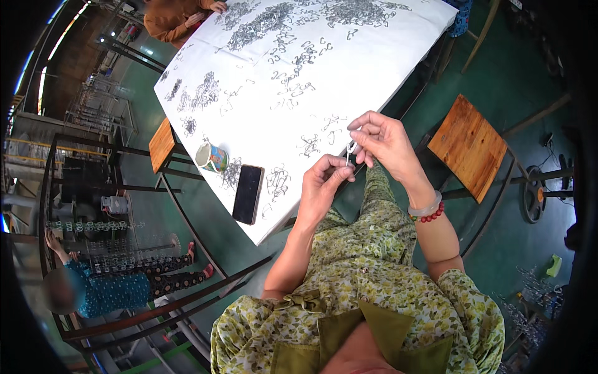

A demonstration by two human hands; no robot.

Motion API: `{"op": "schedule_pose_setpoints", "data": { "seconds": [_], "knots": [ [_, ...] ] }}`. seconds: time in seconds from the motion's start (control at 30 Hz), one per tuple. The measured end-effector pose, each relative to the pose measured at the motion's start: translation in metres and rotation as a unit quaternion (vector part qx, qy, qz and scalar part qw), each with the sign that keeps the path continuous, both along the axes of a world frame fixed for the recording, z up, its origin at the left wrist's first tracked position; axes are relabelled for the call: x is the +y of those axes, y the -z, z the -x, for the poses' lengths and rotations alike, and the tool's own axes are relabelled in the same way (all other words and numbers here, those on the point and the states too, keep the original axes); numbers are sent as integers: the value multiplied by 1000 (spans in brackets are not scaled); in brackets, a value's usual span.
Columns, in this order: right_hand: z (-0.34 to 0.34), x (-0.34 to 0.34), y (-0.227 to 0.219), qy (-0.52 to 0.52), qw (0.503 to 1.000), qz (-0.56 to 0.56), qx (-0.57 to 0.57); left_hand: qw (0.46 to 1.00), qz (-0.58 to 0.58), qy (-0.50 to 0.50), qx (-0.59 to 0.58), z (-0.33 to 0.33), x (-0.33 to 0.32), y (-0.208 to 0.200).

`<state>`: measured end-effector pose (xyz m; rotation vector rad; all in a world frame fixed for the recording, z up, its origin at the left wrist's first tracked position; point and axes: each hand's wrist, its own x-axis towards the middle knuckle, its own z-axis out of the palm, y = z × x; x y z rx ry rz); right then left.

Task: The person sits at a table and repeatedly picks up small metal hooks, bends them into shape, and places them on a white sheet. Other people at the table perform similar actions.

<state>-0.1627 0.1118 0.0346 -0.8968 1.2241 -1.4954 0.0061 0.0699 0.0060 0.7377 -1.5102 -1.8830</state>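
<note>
In front of my body, just off the table's near right edge, a small silvery bent metal piece stands upright between my hands. My left hand is closed, pinching its lower end between thumb and fingertips. From the right, my right hand closes thumb and fingers on the upper end. The piece is too small to tell its exact kind. Nearest to my hands on the white tabletop lies a loose group of dark wire hooks.
Several heaps of similar hooks cover the far tabletop. A phone and a colourful cup sit near the left edge. Wooden stools flank the table. A person in an orange sleeve sits far left; another person stands by racks.
</note>
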Motion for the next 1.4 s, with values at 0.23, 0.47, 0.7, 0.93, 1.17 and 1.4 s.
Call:
{"op": "schedule_pose_setpoints", "data": {
  "seconds": [0.23,0.47,0.7,0.93,1.17,1.4],
  "knots": [
    [-9,7,-28,30,987,-26,153,973,211,-58,-74,5,1,-5],
    [-2,3,-24,34,999,30,11,982,180,-47,-3,6,-3,-5],
    [-2,10,-17,77,990,18,118,980,184,-9,-79,5,-5,-1],
    [-8,10,-30,35,964,-42,259,999,26,16,-13,3,2,-3],
    [-12,3,-36,-11,957,-78,278,999,42,5,24,-1,2,13],
    [5,-1,-19,-91,978,-89,164,998,60,-18,25,1,6,26]
  ]
}}
